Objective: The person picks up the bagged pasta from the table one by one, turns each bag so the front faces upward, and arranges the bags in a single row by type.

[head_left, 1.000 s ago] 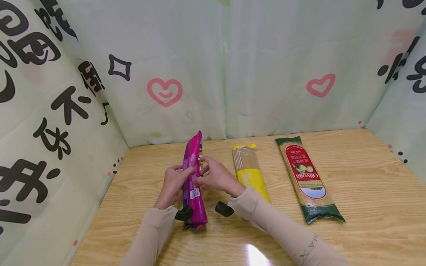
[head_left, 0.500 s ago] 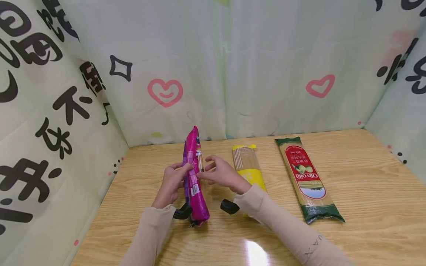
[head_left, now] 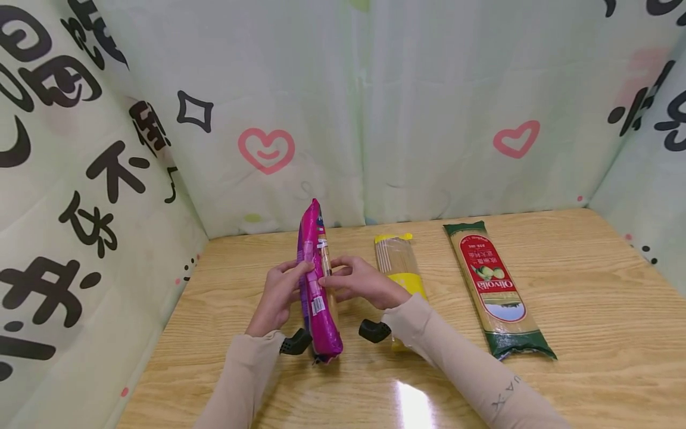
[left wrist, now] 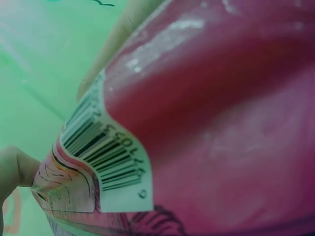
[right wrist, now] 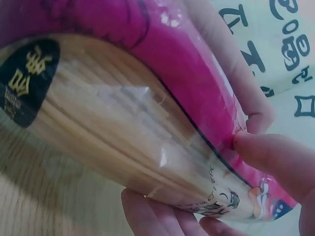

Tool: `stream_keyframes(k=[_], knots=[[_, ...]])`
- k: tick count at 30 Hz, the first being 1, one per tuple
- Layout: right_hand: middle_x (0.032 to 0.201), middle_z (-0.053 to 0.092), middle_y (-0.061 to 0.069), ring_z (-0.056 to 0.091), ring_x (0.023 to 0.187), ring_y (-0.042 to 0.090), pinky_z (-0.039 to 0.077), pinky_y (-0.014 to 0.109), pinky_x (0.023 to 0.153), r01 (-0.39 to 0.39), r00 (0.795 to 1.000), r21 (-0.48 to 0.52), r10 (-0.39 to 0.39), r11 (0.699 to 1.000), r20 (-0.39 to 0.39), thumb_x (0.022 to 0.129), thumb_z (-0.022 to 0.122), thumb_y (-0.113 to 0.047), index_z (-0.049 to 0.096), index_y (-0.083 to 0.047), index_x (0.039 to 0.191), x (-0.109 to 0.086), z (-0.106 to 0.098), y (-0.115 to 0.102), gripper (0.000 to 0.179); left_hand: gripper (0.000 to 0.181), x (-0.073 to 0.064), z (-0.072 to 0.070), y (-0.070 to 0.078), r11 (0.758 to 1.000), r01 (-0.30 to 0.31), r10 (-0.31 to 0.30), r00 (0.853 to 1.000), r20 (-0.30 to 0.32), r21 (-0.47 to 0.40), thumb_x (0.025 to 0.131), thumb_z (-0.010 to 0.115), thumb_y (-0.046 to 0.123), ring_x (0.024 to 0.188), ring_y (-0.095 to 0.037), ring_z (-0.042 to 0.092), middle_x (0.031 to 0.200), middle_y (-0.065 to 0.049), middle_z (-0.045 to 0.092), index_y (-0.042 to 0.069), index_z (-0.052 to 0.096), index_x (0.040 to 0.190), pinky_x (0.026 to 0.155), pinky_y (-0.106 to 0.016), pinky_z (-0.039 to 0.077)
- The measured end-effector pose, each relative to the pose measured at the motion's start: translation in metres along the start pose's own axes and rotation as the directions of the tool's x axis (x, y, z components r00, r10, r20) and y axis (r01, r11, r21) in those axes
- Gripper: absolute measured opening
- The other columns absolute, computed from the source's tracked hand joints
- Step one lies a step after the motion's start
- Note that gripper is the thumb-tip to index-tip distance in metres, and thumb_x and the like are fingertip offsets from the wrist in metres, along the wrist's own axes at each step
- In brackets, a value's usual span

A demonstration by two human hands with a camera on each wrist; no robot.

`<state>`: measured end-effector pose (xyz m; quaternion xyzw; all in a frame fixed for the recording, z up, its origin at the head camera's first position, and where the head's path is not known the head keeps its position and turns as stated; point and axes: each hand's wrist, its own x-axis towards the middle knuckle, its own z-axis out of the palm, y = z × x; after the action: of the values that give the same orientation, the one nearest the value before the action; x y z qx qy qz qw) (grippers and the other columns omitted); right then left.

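Note:
Both hands hold a magenta and purple noodle packet (head_left: 318, 298) on its edge, at the left of the table in the head view. My left hand (head_left: 276, 295) grips its left side, thumb over the top edge. From the right, my right hand (head_left: 367, 281) pinches it between thumb and fingers. In the right wrist view the packet's clear window (right wrist: 113, 113) shows pale, straight noodles, with the right thumb (right wrist: 275, 152) on the magenta edge and fingers underneath. A barcode (left wrist: 106, 147) on the packet fills part of the left wrist view.
A yellow-banded noodle packet (head_left: 399, 256) lies right of the held one, partly hidden by the right arm. Farther right is a green-ended pasta packet (head_left: 495, 286) with a red label. Printed curtains (head_left: 429, 119) enclose the wooden table (head_left: 600, 298) at the back and sides.
The magenta packet's far end has risen slightly and its near end has shifted right. My right hand moved off its top edge, then closed on its right side. The other packets stay put.

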<state>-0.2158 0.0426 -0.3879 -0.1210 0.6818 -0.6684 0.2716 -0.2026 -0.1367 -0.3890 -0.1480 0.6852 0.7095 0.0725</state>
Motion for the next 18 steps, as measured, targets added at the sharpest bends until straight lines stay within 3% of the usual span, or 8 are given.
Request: stream_keyframes(k=[6, 18], knots=[[0.112, 0.057, 0.021, 0.062, 0.094, 0.027, 0.053, 0.041, 0.076, -0.015, 1.000, 0.046, 0.015, 0.999, 0.005, 0.084, 0.067, -0.019, 0.039, 0.001, 0.129, 0.002, -0.003, 0.002, 0.057, 0.060, 0.002, 0.002, -0.001, 1.000, -0.003, 0.003, 1.000, 0.005, -0.005, 0.078, 0.067, 0.028, 0.091, -0.023, 0.061, 0.111, -0.016, 0.057, 0.002, 0.043, 0.126, 0.074, -0.035, 0.053], [0.108, 0.057, 0.021, 0.064, 0.086, 0.026, 0.054, 0.040, 0.074, -0.032, 0.997, 0.032, 0.035, 0.999, -0.075, 0.081, 0.070, -0.017, 0.039, 0.001, 0.126, -0.001, 0.000, 0.005, 0.058, 0.066, 0.005, 0.002, -0.010, 1.000, 0.022, -0.022, 0.997, 0.070, -0.006, 0.078, 0.070, 0.035, 0.097, -0.025, 0.059, 0.115, -0.016, 0.055, 0.004, 0.040, 0.128, 0.077, -0.037, 0.052]])
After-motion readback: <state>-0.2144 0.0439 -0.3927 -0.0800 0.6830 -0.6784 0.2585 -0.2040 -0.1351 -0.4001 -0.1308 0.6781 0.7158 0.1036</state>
